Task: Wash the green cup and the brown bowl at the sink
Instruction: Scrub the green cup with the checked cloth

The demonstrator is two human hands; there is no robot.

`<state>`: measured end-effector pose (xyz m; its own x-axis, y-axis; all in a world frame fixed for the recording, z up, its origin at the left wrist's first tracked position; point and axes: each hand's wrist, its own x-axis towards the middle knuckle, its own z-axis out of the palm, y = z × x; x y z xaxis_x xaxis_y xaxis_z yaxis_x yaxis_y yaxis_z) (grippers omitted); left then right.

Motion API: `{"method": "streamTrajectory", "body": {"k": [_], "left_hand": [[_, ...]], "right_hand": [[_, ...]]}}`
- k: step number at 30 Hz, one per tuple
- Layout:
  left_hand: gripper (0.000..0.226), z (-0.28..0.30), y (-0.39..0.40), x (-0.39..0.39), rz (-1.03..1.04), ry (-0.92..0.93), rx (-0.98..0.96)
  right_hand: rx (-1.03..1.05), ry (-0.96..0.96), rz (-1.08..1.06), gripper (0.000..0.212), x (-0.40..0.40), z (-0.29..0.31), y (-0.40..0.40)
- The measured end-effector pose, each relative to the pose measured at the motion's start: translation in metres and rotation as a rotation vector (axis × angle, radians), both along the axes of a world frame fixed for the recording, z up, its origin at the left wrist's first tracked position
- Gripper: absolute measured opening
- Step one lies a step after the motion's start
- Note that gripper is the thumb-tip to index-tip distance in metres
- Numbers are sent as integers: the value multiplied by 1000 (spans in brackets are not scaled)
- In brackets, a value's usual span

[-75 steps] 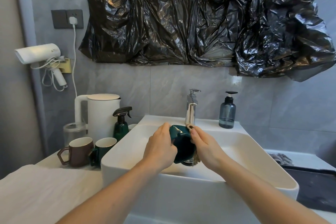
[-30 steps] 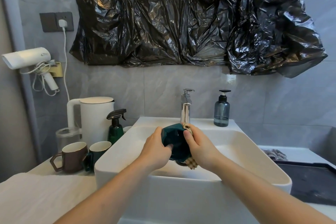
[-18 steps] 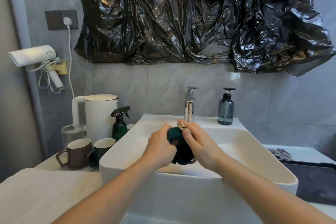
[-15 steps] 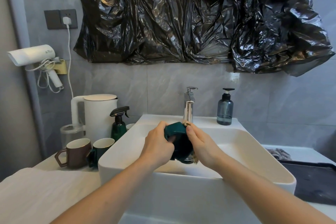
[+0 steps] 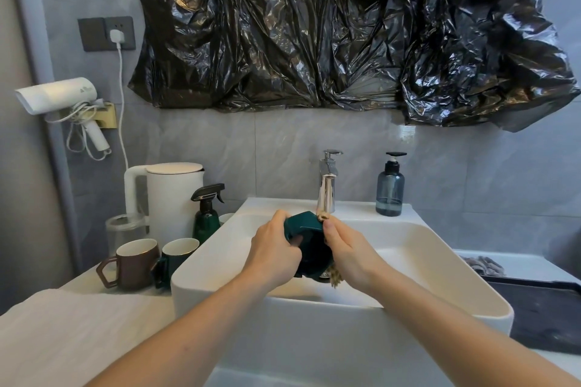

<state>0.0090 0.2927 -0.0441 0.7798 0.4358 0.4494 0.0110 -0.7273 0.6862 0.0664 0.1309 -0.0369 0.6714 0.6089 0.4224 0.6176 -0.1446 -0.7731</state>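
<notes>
Head camera view, and we lead with the biggest thing up there, the crumpled black plastic sheet (image 5: 345, 31) spread over the wall above the basin. Below it sits the white sink (image 5: 440, 248), and both our forearms reach in over its front rim. Our left hand (image 5: 273, 256) curls its fingers round the left side of the green cup (image 5: 309, 240), gripping it, while the cup lies tipped on its side above the basin, just in front of the chrome faucet (image 5: 327, 185). Our right hand (image 5: 352, 253) closes on the cup's right side, pinching a tan scrubbing cloth (image 5: 334, 278) against it; a frayed end pokes out above the thumb and another hangs below the palm. Whether water is running, we cannot tell. Off to the left on the counter, a white towel (image 5: 72, 333) lies flat, and behind it stand a white kettle (image 5: 171, 198), a clear glass jar (image 5: 122, 229), a brown mug (image 5: 133, 262) and a second green mug (image 5: 177, 256) side by side, both upright and showing white insides, plus a dark green spray bottle (image 5: 206, 217). A white hair dryer (image 5: 59, 97) hangs on the wall. A blue soap dispenser (image 5: 390, 192) stands on the sink's back ledge, right of the faucet. A dark tray (image 5: 540, 317) lies right of the sink.
</notes>
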Motion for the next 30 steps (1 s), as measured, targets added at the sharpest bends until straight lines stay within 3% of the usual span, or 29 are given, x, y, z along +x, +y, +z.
{"method": "streamTrajectory", "body": {"k": [5, 10, 12, 18, 22, 25, 28, 30], "left_hand": [[21, 2, -1, -1, -25, 57, 25], [21, 1, -1, 1, -24, 30, 5], [21, 0, 0, 1, -24, 21, -18], [24, 3, 1, 0, -29, 51, -31], [20, 2, 1, 1, -24, 6, -48], [20, 3, 0, 1, -32, -22, -89], [21, 4, 0, -1, -42, -6, -99], [25, 4, 0, -2, -52, 16, -79]], "right_hand": [[-94, -248, 11, 43, -2, 0, 3], [17, 88, -5, 40, 12, -6, 3], [14, 105, -9, 38, 11, -5, 3], [-34, -228, 33, 43, -2, 1, 3], [74, 17, 31, 34, 7, -2, 4], [62, 167, 40, 40, 11, -3, 2], [118, 91, 71, 39, 6, -3, 3], [69, -88, 67, 44, 1, -2, 4]]}}
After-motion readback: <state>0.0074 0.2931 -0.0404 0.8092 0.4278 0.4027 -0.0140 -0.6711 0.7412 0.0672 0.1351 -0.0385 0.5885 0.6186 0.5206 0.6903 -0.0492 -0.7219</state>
